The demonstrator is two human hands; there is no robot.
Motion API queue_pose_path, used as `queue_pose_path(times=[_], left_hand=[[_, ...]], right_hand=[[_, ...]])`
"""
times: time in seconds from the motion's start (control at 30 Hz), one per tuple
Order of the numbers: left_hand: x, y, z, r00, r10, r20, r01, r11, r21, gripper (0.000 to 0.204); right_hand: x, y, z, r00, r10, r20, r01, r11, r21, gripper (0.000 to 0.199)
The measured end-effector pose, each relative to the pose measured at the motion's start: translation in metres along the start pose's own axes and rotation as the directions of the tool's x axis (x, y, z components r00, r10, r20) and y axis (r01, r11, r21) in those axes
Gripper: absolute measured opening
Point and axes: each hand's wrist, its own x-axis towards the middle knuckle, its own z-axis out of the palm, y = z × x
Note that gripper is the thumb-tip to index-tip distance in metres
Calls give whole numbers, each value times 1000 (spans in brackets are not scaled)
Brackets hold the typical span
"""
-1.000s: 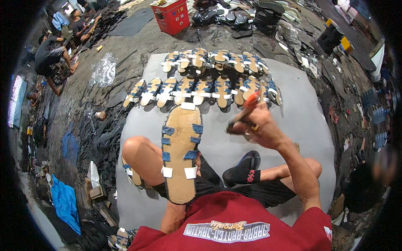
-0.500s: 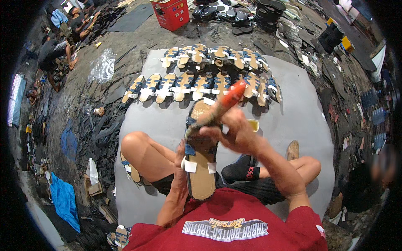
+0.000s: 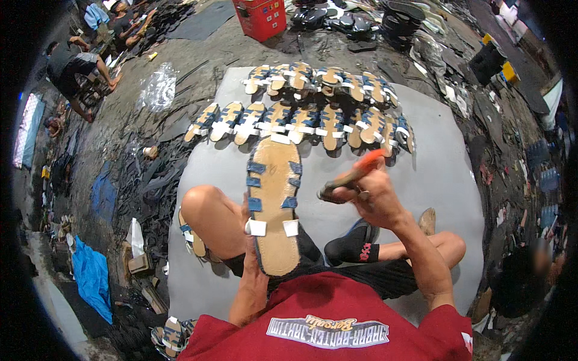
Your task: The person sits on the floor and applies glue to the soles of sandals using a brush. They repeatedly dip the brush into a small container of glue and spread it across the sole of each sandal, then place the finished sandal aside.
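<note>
In my left hand (image 3: 252, 259), closed on its left edge, is a sandal sole (image 3: 274, 186). Its tan face is toward me, toe away. Blue and white strap ends lie folded over both edges, and a white tab covers the toe. My right hand (image 3: 378, 195), to the right and clear of the sole, grips a tool with an orange end (image 3: 373, 157) and a dark, worn end (image 3: 337, 190); it looks like a brush. Motion blurs the tool a little. Two rows of similar sandals (image 3: 276, 120) stand beyond my hands on a grey sheet (image 3: 205, 165).
My bent knees (image 3: 205, 207) flank the sole. More sandals (image 3: 173, 337) lie at the lower left. A red box (image 3: 260, 18) and stacked dark soles (image 3: 402, 18) stand at the back. Scraps cover the floor around. Another person (image 3: 78, 66) is bent over at the far left.
My right hand has pulled the tool off the sole, moving right. The sole now shows its whole tan face. The yellow-filled container behind my right hand has gone out of sight.
</note>
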Motion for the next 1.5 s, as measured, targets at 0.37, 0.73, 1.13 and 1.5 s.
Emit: queue_pose_path(times=[0.37, 0.73, 1.13, 1.5], left_hand=[[-5, -7, 25, 998, 40, 46, -52, 954, 296, 65], [4, -1, 23, 996, 62, 59, -76, 956, 284, 60], [14, 3, 2, 991, 132, 0, -124, 935, 332, 55], [-4, 8, 16, 995, 96, -20, -95, 994, 57, 61]], right_hand=[[5, -15, 32, 993, -18, -117, 28, 996, 81, 17], [23, -41, 42, 990, -117, -82, 126, 985, 116, 20], [7, -36, 52, 988, -152, 3, 151, 985, 79, 23], [1, -23, 57, 998, -67, -17, 68, 995, 70, 29]])
